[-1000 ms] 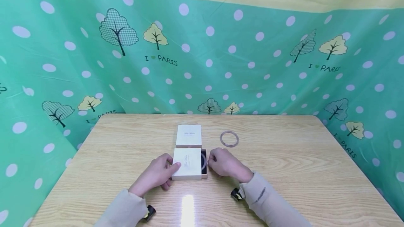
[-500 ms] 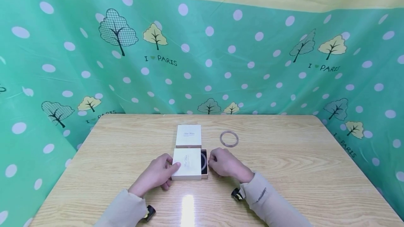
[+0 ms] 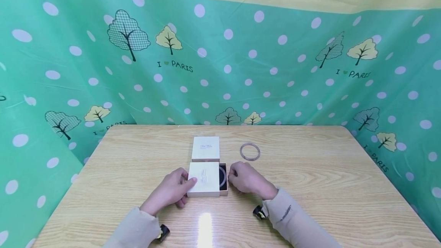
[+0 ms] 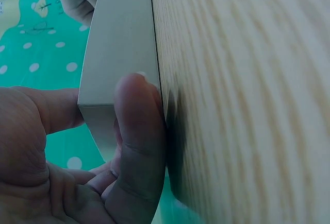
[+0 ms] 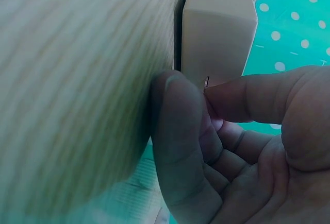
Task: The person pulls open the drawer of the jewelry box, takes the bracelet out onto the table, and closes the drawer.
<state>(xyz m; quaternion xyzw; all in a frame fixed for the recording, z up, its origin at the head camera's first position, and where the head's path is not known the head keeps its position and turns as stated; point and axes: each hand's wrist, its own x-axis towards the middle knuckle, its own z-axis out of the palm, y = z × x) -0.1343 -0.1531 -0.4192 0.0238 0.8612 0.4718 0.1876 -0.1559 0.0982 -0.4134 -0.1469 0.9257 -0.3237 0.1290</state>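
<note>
In the head view, a white drawer-style gift box (image 3: 204, 179) lies on the table, its inner drawer (image 3: 223, 192) slid partly out to the right. A pale purple bangle (image 3: 224, 177) shows against the dark lining, partly covered by the sleeve. My left hand (image 3: 171, 188) grips the sleeve's left end, thumb on top and other fingers around the lower corner. My right hand (image 3: 245, 178) is at the drawer's end. In the right wrist view, its thumb and curled fingers pinch by a small slit in the drawer front (image 5: 219, 33); the pull tab is mostly hidden between them.
Directly behind the box sits a second white gift box (image 3: 206, 147), closed. Another pale purple bangle (image 3: 250, 152) lies flat on the wooden table (image 3: 327, 186), right of that box. A green patterned curtain (image 3: 220, 68) hangs around the table's back and sides.
The drawer has slid out slightly further to the right, and my right hand has shifted right a little with it. My left hand keeps its grip on the sleeve.
</note>
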